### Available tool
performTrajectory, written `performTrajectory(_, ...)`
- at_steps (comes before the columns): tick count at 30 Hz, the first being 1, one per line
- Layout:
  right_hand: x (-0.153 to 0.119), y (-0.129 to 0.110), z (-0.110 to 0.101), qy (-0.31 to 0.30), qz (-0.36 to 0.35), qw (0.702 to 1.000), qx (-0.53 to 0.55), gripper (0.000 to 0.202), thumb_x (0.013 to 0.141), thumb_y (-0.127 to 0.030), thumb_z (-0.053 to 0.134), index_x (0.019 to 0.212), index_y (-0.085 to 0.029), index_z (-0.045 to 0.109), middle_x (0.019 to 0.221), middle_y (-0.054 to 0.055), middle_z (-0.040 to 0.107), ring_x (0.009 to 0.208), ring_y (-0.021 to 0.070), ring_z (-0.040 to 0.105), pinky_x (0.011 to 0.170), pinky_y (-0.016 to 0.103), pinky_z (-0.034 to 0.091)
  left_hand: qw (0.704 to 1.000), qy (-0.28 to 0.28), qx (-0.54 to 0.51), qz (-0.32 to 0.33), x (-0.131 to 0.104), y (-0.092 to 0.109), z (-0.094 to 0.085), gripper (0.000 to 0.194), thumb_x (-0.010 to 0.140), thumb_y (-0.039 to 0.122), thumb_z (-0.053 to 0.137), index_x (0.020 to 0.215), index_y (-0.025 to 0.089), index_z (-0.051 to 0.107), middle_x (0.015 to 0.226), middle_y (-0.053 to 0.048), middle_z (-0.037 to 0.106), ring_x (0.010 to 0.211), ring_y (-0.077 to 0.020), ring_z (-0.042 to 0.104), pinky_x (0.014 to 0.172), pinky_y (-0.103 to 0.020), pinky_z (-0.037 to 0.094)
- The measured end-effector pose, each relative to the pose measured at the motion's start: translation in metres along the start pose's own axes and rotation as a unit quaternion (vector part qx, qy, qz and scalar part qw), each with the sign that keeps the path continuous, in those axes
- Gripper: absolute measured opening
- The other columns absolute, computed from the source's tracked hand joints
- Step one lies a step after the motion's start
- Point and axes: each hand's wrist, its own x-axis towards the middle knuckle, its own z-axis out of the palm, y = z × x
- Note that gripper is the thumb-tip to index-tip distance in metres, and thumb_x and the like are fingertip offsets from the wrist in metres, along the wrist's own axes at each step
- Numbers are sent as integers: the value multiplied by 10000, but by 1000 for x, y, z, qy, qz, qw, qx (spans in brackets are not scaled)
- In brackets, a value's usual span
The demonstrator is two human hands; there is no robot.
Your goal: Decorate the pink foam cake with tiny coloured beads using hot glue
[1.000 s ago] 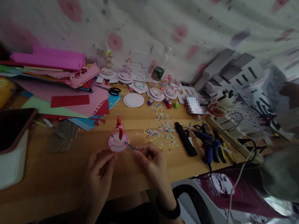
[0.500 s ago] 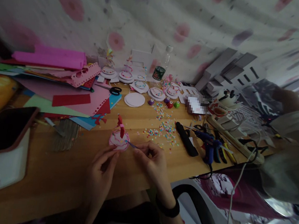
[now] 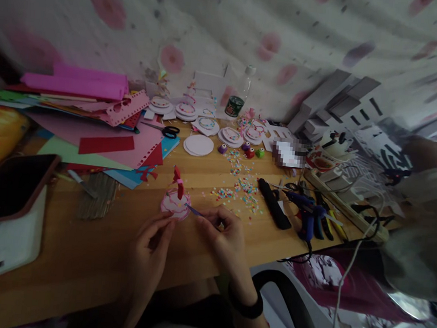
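Observation:
My left hand (image 3: 154,240) pinches the near rim of a small round white-and-pink paper cake (image 3: 171,208). A red ribbon-like piece (image 3: 180,188) stands upright on top of it. From the right, my right hand (image 3: 222,234) holds a slim purplish-blue stick-like tool (image 3: 193,210) between thumb and fingers. Its tip is at the cake's right edge; whether it touches is too small to tell. Behind the cake lie blank white discs (image 3: 198,145). Colourful confetti bits (image 3: 245,186) are scattered to the right of it.
Decorated discs (image 3: 231,137) and a bottle (image 3: 239,96) line the back. Paper sheets (image 3: 106,145), scissors (image 3: 170,131) and a phone (image 3: 8,185) are on the left. A black pouch (image 3: 274,204), glue gun (image 3: 306,214) and power strip (image 3: 356,213) lie right. Another person's sleeve (image 3: 428,230) is far right.
The blue bit seen at the tool's tip earlier no longer shows there. Both hands stay in nearly the same place on the cake and tool. The view has shifted slightly.

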Motion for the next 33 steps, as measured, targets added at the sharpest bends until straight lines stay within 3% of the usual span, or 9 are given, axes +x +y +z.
performTrajectory(12, -2, 0, -10, 7, -11, 1000, -19, 115, 762, -304, 718, 742, -194, 745, 658, 19, 677, 581, 146, 548, 560, 268, 423, 1000, 3, 0, -8, 0, -4, 1, 265, 801, 489, 686, 844, 242, 771, 1038, -60, 752, 974, -220, 694, 844, -351, 562)
performTrajectory(22, -3, -1, -6, -4, -16, 1000, 1, 108, 769, -293, 712, 757, -194, 752, 652, 10, 646, 595, 149, 554, 566, 269, 428, 1000, 0, 7, 2, 0, -10, -1, 260, 807, 493, 684, 847, 250, 770, 1051, -51, 741, 990, -213, 684, 861, -353, 557)
performTrajectory(27, -8, 5, -19, 39, -2, 999, -18, 127, 754, -312, 719, 761, -192, 760, 629, 1, 604, 590, 150, 516, 561, 274, 388, 999, 11, 21, 33, 0, -9, -1, 231, 787, 463, 702, 795, 244, 777, 1006, -49, 730, 924, -194, 688, 786, -314, 579)
performTrajectory(33, -16, 14, -34, 65, 10, 997, -50, 185, 797, -363, 701, 839, -190, 752, 708, 35, 661, 644, 175, 547, 607, 302, 404, 995, 6, 22, 95, -1, -8, -4, 132, 752, 378, 765, 786, 255, 800, 830, -18, 676, 757, -143, 665, 648, -238, 565)
